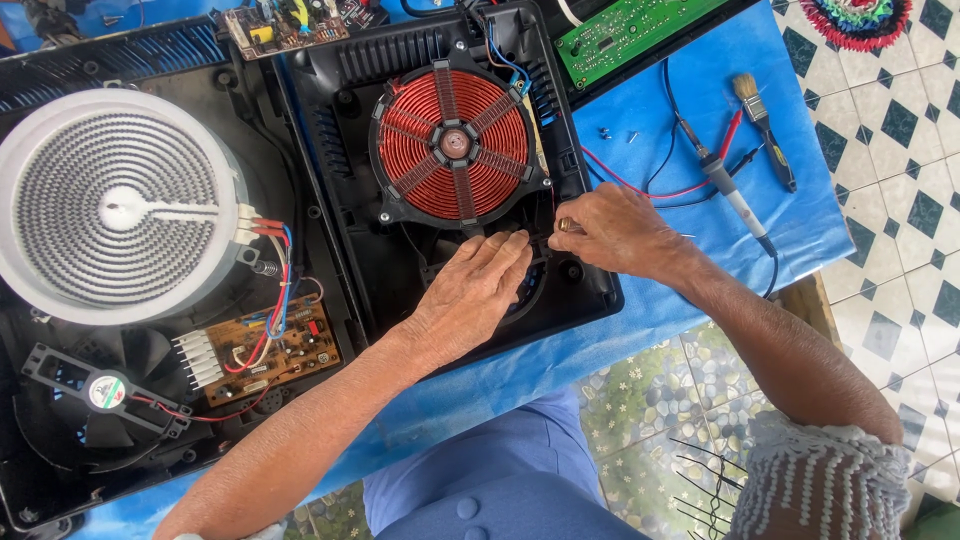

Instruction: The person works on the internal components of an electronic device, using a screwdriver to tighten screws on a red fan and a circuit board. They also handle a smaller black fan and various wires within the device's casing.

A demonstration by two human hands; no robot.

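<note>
A: Where are the hands?

B: Both sit at the near edge of the open black cooker base (590,290), just below the red copper coil (452,143). The left hand (470,295) lies flat, fingers together, over the round fan opening, seemingly steadying it. The right hand (615,232) is curled, fingertips pinched at the same spot; I cannot tell what it grips.

A: And around them?

B: On the left, a second opened unit with a white spiral heater (110,205), a brown circuit board (270,350) and a small fan (95,392). On the blue cloth (690,90) to the right, kept within reach: a probe with red and black leads (725,185), a paintbrush (765,125). A green board (625,30) lies far.
</note>
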